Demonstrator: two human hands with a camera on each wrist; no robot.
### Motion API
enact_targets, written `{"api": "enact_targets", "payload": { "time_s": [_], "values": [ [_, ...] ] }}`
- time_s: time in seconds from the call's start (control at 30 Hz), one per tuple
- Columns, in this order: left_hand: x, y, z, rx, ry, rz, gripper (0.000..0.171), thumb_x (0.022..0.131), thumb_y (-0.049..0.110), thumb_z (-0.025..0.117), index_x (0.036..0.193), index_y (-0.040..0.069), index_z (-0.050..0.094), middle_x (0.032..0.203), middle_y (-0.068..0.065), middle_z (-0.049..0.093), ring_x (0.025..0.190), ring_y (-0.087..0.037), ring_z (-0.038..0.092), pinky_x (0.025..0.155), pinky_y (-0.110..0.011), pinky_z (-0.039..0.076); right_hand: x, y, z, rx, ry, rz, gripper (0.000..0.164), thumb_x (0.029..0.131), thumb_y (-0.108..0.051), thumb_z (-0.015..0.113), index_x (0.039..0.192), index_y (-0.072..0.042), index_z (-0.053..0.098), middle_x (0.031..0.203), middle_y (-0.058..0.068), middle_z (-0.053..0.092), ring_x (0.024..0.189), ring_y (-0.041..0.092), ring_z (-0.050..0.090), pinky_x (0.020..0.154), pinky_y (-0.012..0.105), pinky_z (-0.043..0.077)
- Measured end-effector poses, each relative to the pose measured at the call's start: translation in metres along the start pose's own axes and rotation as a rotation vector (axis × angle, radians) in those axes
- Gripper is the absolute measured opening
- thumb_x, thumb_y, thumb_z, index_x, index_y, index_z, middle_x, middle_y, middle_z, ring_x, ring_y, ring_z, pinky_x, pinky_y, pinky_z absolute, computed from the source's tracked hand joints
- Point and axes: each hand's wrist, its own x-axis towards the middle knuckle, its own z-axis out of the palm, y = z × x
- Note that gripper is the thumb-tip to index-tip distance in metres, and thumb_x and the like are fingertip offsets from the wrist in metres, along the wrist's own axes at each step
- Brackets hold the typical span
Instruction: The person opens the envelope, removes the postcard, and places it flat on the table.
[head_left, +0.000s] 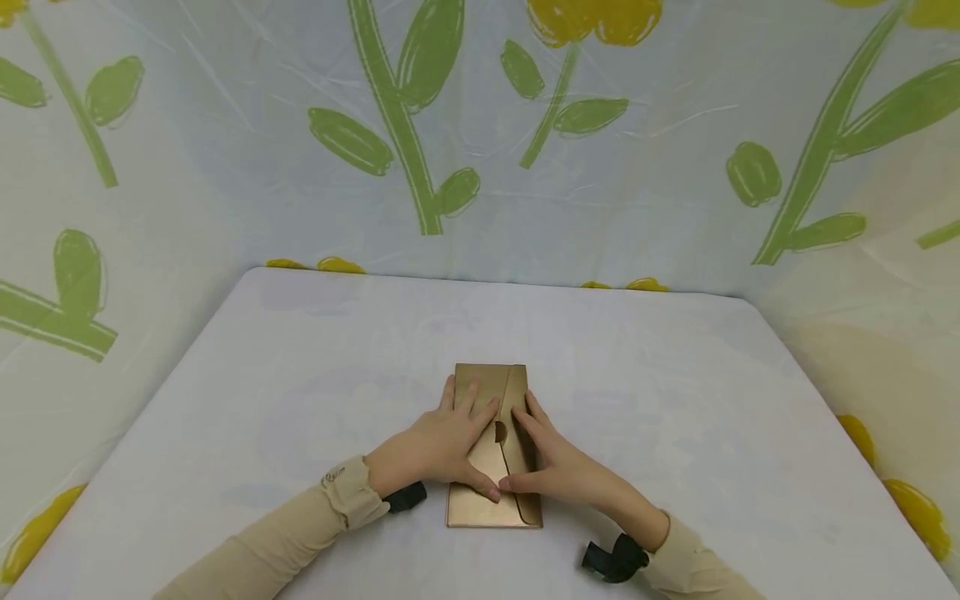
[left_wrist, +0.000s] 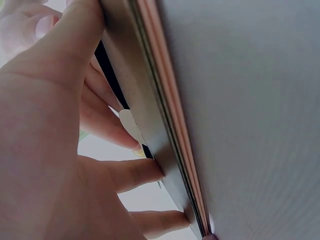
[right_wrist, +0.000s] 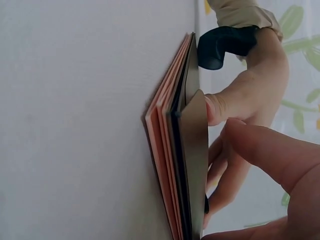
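A slim gold case (head_left: 472,510) lies flat on the white table, its long side running away from me. Its flap (head_left: 517,377) covers the right part, with a dark half-round notch (head_left: 500,431) at the seam. My left hand (head_left: 442,446) rests spread over the case's left part, fingers fairly straight. From the right, my right hand (head_left: 566,467) touches the flap with its thumb and fingertips. Both thumbs come close together near the seam. In the right wrist view, pink and dark layers (right_wrist: 162,130) show along the case's edge, and the flap (right_wrist: 195,135) stands slightly raised.
The white table (head_left: 637,358) stretches around the case on all sides. A cloth with green stems and yellow flowers (head_left: 592,17) hangs behind and beside it. Black straps (head_left: 615,558) sit at both wrists, below the beige sleeves (head_left: 262,533).
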Motion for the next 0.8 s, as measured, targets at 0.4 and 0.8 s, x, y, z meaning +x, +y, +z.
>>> {"api": "enact_targets", "payload": {
  "time_s": [0.4,0.8],
  "values": [
    [-0.0003,0.0012,-0.0014,0.013,-0.010,0.003,0.127,0.064,0.084,0.066,0.160,0.014,0.020,0.163,-0.024,0.002,0.141,-0.059,0.002,0.085,-0.054,0.054,-0.0007,0.0010,0.0046,-0.034,0.006,-0.038,0.105,0.082,-0.018,0.080,0.156,0.004,0.009,0.162,0.020,-0.019,0.148,0.042,-0.007,0.113,0.063,0.017],
    [-0.0001,0.0036,-0.0020,0.031,-0.014,-0.004,0.127,0.064,0.083,0.067,0.160,0.014,0.020,0.163,-0.025,0.002,0.141,-0.060,0.003,0.084,-0.049,0.055,-0.0006,0.0014,0.0054,-0.049,0.004,-0.048,0.105,0.083,-0.017,0.081,0.157,0.003,0.009,0.162,0.019,-0.019,0.148,0.040,-0.007,0.113,0.062,0.017]
  ]
}}
